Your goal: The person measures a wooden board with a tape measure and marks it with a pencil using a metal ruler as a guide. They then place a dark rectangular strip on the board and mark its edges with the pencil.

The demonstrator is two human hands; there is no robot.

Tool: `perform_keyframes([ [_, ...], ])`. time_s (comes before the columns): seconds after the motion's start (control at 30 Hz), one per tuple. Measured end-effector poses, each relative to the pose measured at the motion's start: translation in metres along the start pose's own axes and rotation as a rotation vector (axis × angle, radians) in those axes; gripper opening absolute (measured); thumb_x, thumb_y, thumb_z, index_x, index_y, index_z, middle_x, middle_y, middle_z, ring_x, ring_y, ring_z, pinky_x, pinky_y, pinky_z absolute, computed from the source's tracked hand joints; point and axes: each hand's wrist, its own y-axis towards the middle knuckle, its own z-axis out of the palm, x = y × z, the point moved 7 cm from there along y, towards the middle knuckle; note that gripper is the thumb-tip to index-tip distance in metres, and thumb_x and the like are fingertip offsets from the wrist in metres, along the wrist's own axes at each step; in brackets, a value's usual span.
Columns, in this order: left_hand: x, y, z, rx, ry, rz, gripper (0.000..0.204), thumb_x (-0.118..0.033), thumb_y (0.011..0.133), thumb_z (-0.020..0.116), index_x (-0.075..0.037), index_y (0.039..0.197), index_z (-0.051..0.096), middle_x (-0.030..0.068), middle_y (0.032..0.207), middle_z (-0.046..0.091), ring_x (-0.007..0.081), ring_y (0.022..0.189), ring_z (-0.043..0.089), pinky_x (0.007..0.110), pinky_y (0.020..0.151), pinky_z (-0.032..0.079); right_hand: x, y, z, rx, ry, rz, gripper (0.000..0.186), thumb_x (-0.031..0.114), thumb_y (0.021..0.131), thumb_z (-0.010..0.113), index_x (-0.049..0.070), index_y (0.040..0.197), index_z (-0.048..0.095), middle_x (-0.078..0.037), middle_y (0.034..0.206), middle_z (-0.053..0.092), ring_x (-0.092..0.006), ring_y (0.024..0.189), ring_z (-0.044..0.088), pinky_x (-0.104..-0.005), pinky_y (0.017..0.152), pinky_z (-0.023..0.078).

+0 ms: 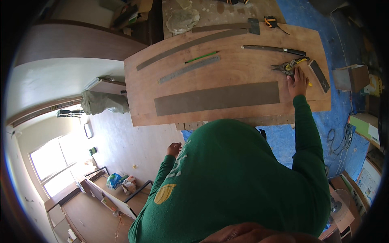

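My right hand (pixel 298 83) reaches to the right side of the wooden board (pixel 235 67), its fingers over a pair of tin snips (pixel 288 67) with yellow handles. The snips lie flat, blades pointing left, and my palm hides part of one handle. My left hand (pixel 174 150) hangs beside my body, off the board, with curled fingers and nothing visible in them. A wide grey-brown strip (pixel 216 98) lies on the board nearest me. Beyond it are a metal ruler (pixel 189 69), a green pencil (pixel 201 57) and a long narrow strip (pixel 190 45).
A black-handled saw-like blade (pixel 273 49), a dark-faced block (pixel 319 76), a square (pixel 253 26) and a yellow-black tape measure (pixel 271 22) are around the board's far and right sides. Blue sheeting (pixel 324 125) covers the floor at right; a cardboard box (pixel 356 77) stands there.
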Motion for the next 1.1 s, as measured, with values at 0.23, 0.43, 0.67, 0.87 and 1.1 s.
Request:
perform_keyframes([
  [0.23,0.010,0.005,0.006,0.018,-0.014,0.037,0.035,-0.032,0.095,0.072,0.002,0.105,0.071,0.0111,0.090,0.075,0.0189,0.080,0.071,0.034,0.072,0.057,0.002,0.000,0.000,0.031,-0.014,0.023,0.069,0.047,0.096,0.062,0.015,0.154,0.045,-0.009,0.161,0.044,-0.0328,0.147,0.040,-0.0608,0.120,0.025],
  [0.43,0.010,0.007,0.008,0.017,-0.053,0.005,0.034,-0.030,0.095,0.072,0.002,0.105,0.070,0.0110,0.090,0.075,0.0187,0.080,0.071,0.033,0.073,0.057,0.002,-0.001,-0.001,0.019,-0.013,0.018,0.068,0.047,0.096,0.062,0.014,0.153,0.046,-0.009,0.161,0.043,-0.0326,0.147,0.040,-0.0603,0.120,0.025],
  [0.67,0.010,0.019,0.009,0.010,-0.055,0.025,0.033,-0.030,0.096,0.071,0.002,0.103,0.070,0.0120,0.089,0.075,0.0191,0.078,0.071,0.033,0.070,0.058,0.001,0.003,0.000,0.022,-0.018,0.022,0.067,0.046,0.096,0.060,0.012,0.152,0.047,-0.010,0.160,0.044,-0.0337,0.145,0.041,-0.0594,0.119,0.026],
  [0.87,0.071,0.052,0.016,0.028,-0.008,0.082,0.033,-0.034,0.094,0.073,0.000,0.099,0.072,0.0095,0.086,0.075,0.0169,0.075,0.069,0.034,0.067,0.056,-0.012,0.006,0.018,-0.143,0.017,-0.154,0.066,0.051,0.098,0.055,0.009,0.148,0.051,-0.019,0.152,0.052,-0.0392,0.136,0.050,-0.0593,0.104,0.040],
  [1.1,0.065,0.043,0.019,-0.038,0.001,-0.089,0.045,-0.049,0.092,0.069,-0.005,0.098,0.074,0.0094,0.088,0.076,0.0226,0.079,0.072,0.039,0.078,0.057,-0.020,0.001,0.033,-0.068,-0.072,-0.085,0.069,0.054,0.099,0.053,0.013,0.154,0.046,-0.011,0.160,0.045,-0.0340,0.143,0.046,-0.0629,0.113,0.034],
])
